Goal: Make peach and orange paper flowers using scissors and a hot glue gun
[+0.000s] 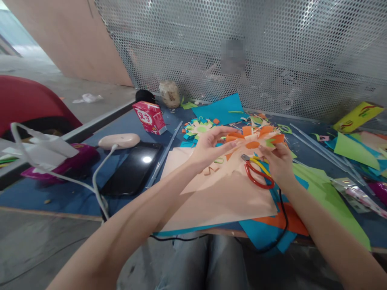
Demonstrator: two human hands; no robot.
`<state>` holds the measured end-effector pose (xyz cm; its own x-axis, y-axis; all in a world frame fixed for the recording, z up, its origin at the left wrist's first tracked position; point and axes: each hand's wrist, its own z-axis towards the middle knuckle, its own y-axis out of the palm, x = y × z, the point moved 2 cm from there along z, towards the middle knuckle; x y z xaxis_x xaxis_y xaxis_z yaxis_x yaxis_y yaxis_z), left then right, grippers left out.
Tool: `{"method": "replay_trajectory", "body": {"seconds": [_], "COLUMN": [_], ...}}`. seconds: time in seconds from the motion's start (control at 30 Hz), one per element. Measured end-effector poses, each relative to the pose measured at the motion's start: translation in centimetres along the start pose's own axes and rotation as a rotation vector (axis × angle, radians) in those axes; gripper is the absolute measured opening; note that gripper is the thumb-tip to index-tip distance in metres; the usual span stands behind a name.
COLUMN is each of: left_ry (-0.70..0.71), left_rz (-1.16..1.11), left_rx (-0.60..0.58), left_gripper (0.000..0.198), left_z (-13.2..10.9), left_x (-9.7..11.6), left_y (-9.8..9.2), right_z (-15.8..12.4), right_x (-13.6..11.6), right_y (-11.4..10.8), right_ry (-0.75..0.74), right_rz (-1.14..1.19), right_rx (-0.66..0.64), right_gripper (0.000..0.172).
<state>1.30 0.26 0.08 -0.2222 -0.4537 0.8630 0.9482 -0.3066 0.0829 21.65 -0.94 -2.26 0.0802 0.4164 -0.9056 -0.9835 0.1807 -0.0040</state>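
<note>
Between my two hands is an orange paper flower (252, 144) with cut petals and bits of green and cream. My left hand (210, 144) pinches its left edge between thumb and fingers. On the opposite side, my right hand (278, 161) grips the flower's lower right edge. Just below the flower, scissors (259, 174) with one red and one yellow handle lie on cream paper sheets (217, 201), close to my right hand. Another paper flower (199, 128), with a pale green centre and blue and green petals, rests beyond my left hand.
A black phone (133, 169), a pink corded device (119, 141) and a pink box (150, 117) stand left. Blue paper (222, 108) and a jar (169, 94) are by the perforated metal panel (193, 48). Green paper (329, 197), clear sticks (323, 149) and a yellow box (358, 117) lie right.
</note>
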Motion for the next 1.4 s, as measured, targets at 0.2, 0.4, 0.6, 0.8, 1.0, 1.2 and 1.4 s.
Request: {"method": "replay_trajectory", "body": {"seconds": [0.2,0.4,0.6,0.8,1.0,1.2,1.4], "left_ry": [0.351,0.744,0.408,0.242,0.283,0.300,0.333], "left_rz": [0.147,0.530,0.422,0.397,0.366,0.394,0.341], "left_rx": [-0.035,-0.121,-0.140,-0.176,-0.167,-0.234,-0.061], "left_gripper": [0.060,0.080,0.054,0.041,0.042,0.038,0.058], "left_z": [0.0,-0.8,-1.6,-1.3,-1.3,-1.6,-1.2], "left_x": [0.6,1.1,1.8,2.6,2.8,1.8,1.8], "left_y": [-1.3,-0.6,0.2,0.3,0.6,0.4,-0.6], "right_z": [0.7,0.2,-0.3,-0.2,-0.3,-0.1,-0.1], "right_x": [-0.5,-1.7,-2.2,-2.0,-1.5,-1.3,-1.6], "right_y": [-0.4,-0.2,0.0,0.2,0.3,0.2,-0.2], "right_ry": [-0.326,-0.411,-0.380,-0.322,-0.277,-0.270,-0.278], "right_rz": [0.045,-0.025,-0.080,-0.058,0.013,-0.013,-0.025], "right_rx": [-0.020,-0.140,-0.187,-0.208,-0.234,-0.209,-0.194], "right_gripper": [0.008,0.005,0.007,0.010,0.006,0.006,0.012]}}
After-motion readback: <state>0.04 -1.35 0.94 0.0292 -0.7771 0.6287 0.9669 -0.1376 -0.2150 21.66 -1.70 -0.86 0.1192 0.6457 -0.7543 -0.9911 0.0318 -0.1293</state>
